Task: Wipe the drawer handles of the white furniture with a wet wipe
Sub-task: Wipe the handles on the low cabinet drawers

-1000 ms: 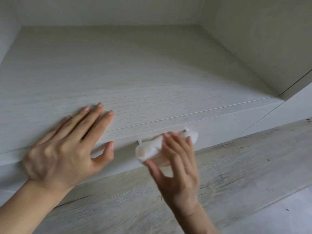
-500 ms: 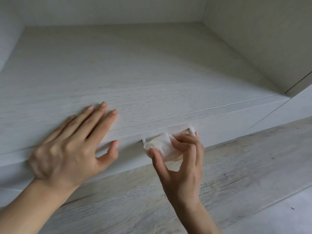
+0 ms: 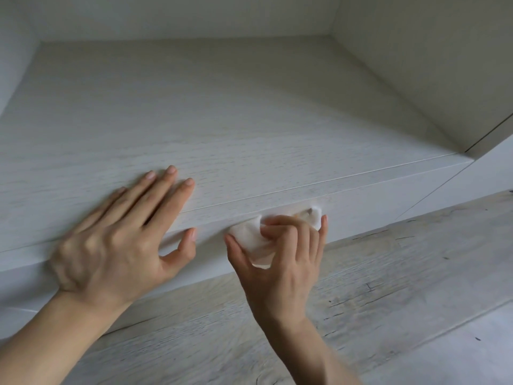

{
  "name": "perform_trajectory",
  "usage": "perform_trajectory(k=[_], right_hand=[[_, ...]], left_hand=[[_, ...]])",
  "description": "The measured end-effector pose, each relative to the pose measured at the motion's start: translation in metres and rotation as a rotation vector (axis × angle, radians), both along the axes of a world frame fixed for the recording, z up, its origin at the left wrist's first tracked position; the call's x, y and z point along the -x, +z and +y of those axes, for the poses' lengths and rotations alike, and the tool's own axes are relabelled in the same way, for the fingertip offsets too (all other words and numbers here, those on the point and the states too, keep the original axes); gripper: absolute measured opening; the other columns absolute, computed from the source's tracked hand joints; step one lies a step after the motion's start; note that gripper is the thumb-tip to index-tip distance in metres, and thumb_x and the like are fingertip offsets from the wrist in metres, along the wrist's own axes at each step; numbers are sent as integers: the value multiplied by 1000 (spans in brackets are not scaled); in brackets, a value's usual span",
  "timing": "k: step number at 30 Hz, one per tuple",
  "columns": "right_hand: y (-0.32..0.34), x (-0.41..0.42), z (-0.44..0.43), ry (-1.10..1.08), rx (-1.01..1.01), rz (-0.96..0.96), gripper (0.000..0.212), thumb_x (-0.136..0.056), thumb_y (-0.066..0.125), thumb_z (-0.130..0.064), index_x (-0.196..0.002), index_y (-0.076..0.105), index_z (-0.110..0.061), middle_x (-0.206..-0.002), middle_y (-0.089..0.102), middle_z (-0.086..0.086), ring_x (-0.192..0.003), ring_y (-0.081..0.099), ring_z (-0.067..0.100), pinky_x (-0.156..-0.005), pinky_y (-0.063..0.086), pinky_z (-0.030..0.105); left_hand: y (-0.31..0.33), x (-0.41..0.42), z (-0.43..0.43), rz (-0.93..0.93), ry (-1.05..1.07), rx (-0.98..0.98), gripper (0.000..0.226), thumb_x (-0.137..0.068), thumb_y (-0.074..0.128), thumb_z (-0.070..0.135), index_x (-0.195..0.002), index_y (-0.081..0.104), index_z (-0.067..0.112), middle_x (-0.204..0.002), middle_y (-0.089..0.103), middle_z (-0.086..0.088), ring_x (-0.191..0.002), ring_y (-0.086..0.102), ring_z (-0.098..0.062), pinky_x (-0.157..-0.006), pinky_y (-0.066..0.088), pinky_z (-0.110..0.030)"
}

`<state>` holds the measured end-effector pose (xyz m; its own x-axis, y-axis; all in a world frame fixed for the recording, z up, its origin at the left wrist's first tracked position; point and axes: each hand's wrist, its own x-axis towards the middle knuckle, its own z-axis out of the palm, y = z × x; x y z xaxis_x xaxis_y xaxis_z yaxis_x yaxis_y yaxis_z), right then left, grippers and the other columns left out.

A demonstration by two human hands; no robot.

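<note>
I see the white furniture [image 3: 249, 120] filling the view. Above the drawer front [image 3: 388, 195], leftward, I have the left hand [image 3: 116, 237] flat and spread, probably bracing. Mid-front, the right hand [image 3: 283, 262] pinches the wet wipe [image 3: 247, 237] round the hidden handle, for rubbing.

Hands: two, left hand [image 3: 119, 245] and right hand [image 3: 283, 265]; wet wipe [image 3: 248, 237]: one, single crumpled piece; drawer front [image 3: 374, 197]: one in view; top panel [image 3: 222, 112] of white furniture: one; recess walls above it: three, left wall [image 3: 12, 68], back wall [image 3: 180, 15], right wall [image 3: 422, 65].
</note>
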<state>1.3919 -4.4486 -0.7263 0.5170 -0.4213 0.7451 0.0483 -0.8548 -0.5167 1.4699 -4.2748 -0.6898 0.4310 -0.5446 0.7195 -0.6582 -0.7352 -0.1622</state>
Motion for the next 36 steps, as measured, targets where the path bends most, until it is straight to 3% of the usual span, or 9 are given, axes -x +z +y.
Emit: perform_trajectory(k=[4, 12, 16, 20, 26, 29, 31, 34, 36], right_hand=[[-7, 9, -11, 97, 63, -75, 35, -84, 70, -44, -95, 51, -16, -87, 65, 6, -93, 60, 18, -103, 40, 56], [-1, 10, -22, 188, 68, -83, 37, -84, 70, -45, -97, 53, -16, -94, 57, -3, -91, 59, 15, -102, 40, 55], [5, -1, -14, 129, 45, -40, 39, -84, 67, -50, -91, 52, -14, -86, 64, 3, -87, 58, 16, -108, 34, 52], [-1, 13, -14, 180, 38, -33, 32, -88, 65, -42, -98, 53, -14, -97, 60, 0, -101, 54, 12, -95, 43, 58], [12, -4, 0, -38, 38, 57, 38, -81, 68, -48, -72, 59, -12, -77, 62, 0, -79, 53, 19, -95, 41, 56], [-1, 10, -11, 93, 132, 36, 17, -85, 67, -32, -91, 58, -18, -89, 67, 0, -97, 58, 17, -93, 41, 58], [-2, 9, -15, 121, 152, 54, 14, -80, 72, -23, -89, 62, -18, -87, 67, 0, -94, 58, 18, -95, 40, 58], [3, 2, -15, 81, 165, 91, 20, -80, 72, -33, -76, 66, -15, -79, 65, -1, -82, 56, 20, -102, 36, 54], [3, 6, -23, 125, 172, 71, 29, -87, 65, -47, -84, 64, -18, -81, 66, -2, -85, 56, 18, -99, 39, 55]], left_hand=[[-1, 1, 0, -4, -3, 3, 47, -100, 40, 35, -130, 65, 8, -132, 62, -13, -113, 65, -35, -81, 59, -51], [-3, 1, 1, 8, -7, 14, 48, -101, 39, 36, -130, 65, 8, -133, 61, -12, -115, 64, -33, -83, 57, -49], [-2, 0, 0, 17, 0, 16, 48, -101, 39, 37, -131, 64, 9, -134, 60, -12, -115, 64, -34, -84, 56, -50], [-3, 0, 0, 18, -5, 12, 49, -101, 38, 37, -132, 64, 8, -134, 60, -12, -116, 64, -34, -84, 57, -50], [-2, -2, 0, 4, 1, 8, 47, -101, 41, 36, -131, 64, 8, -133, 61, -13, -114, 64, -35, -82, 58, -51], [-2, 2, 0, -38, 18, -6, 47, -101, 40, 37, -131, 64, 10, -133, 62, -10, -114, 65, -31, -87, 54, -46], [-2, 2, 1, -55, 32, -7, 48, -101, 40, 37, -131, 65, 10, -133, 61, -10, -113, 65, -30, -89, 51, -43], [-2, -1, -1, -39, 32, -2, 48, -101, 39, 38, -132, 64, 11, -134, 61, -10, -114, 65, -31, -86, 56, -45], [-4, -1, 0, -36, 21, -5, 49, -101, 39, 38, -133, 63, 10, -134, 60, -11, -114, 65, -31, -85, 57, -46]])
